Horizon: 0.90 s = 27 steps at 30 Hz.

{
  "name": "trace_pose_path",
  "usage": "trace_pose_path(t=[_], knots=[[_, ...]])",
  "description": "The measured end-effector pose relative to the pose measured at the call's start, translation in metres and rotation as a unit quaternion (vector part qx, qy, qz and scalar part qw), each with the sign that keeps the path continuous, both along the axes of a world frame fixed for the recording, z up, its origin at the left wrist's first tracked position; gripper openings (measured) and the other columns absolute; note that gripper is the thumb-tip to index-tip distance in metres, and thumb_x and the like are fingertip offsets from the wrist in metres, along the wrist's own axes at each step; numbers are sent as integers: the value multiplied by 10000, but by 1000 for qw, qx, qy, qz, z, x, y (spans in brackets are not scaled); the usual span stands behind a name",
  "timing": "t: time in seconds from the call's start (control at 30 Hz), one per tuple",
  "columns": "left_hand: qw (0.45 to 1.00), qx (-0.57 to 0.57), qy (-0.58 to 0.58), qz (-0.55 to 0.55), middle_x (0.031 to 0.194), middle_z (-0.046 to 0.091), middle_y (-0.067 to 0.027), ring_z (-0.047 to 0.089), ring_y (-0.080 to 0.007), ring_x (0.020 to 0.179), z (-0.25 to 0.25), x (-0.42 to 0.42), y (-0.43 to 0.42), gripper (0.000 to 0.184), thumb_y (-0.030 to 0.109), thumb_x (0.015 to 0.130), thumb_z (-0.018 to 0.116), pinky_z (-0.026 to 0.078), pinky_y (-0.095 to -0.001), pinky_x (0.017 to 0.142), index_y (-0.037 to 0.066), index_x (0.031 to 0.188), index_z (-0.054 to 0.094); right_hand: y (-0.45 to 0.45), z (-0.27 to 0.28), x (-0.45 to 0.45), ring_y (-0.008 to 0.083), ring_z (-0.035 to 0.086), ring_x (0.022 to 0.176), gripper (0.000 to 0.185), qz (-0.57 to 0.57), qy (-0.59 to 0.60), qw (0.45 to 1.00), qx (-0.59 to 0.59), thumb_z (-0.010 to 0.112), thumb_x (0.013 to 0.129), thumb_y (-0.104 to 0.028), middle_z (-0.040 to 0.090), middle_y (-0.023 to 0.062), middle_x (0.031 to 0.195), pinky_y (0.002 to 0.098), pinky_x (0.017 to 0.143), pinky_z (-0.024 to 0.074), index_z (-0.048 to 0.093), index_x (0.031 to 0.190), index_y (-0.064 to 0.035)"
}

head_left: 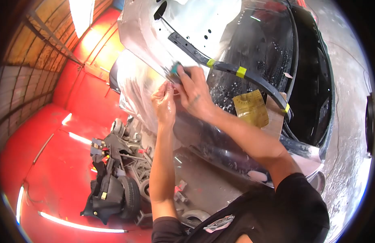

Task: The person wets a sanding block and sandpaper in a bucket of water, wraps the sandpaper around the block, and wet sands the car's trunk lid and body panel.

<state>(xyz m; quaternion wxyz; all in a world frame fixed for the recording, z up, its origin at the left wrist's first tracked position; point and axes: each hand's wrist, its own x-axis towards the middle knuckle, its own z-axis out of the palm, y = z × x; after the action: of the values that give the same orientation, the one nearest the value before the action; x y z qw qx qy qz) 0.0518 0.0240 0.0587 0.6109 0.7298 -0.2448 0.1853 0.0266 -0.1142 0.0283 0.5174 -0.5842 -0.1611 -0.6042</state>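
My right hand (194, 91) is wrapped round a small teal block (176, 69), pressed near the edge of a pale, whitish car body panel (145, 44). Just left of it and lower, my left hand (165, 101) has its fingers drawn together by the same edge; its skin looks wet, and whatever lies between its fingertips is too small to make out. Behind the right hand runs a dark curved strip (226, 66) with pieces of yellow-green tape (241, 72) on it. Thin translucent sheeting (135, 91) hangs beside the left hand.
A yellowish sheet of paper (251, 108) and a piece of cardboard (273, 117) lie on the dark, speckled car surface (256, 44). Below left are a tyre (131, 196) and assorted car parts (112, 162) near a red surface (45, 154) with bright light tubes.
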Motion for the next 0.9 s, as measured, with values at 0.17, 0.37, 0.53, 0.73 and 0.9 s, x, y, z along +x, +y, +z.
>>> trace_pose_path(t=[0.17,0.37,0.53,0.73,0.9], knots=[[997,53,-51,-8,1074,719,-55,632,-93,1002,2,-3,8,238,-11,1064,553,543,-253,840,-100,1233,696,-1,73,4,414,537,1017,497,1,44,999,-10,729,898,-46,575,246,1111,467,912,463,604,1354,104],[996,55,-68,12,1051,729,-73,681,-117,938,13,-20,-16,237,-18,1025,556,563,-261,802,-102,1189,705,7,17,5,412,536,1013,559,3,33,999,14,751,858,-22,566,239,1100,475,889,465,594,1379,103],[996,69,-30,-39,960,761,-101,724,-177,749,19,-16,-4,247,46,1033,611,572,-304,696,-123,1188,703,-8,86,11,383,568,959,463,-5,44,999,19,752,907,-116,592,228,1076,456,837,476,655,1325,57],[842,326,-332,271,1139,683,-237,699,-314,1040,48,-41,-25,340,88,1034,636,565,-429,894,-87,1326,626,-61,28,-20,358,625,986,456,59,77,995,36,733,961,-197,624,233,1169,424,842,521,667,1350,33],[728,298,-533,311,1447,503,-292,604,-400,1252,130,-39,-53,583,207,1029,698,501,-501,1051,-98,1460,451,-83,13,-39,376,639,1030,466,70,89,993,40,717,984,-202,619,243,1250,429,876,532,645,1373,44]])
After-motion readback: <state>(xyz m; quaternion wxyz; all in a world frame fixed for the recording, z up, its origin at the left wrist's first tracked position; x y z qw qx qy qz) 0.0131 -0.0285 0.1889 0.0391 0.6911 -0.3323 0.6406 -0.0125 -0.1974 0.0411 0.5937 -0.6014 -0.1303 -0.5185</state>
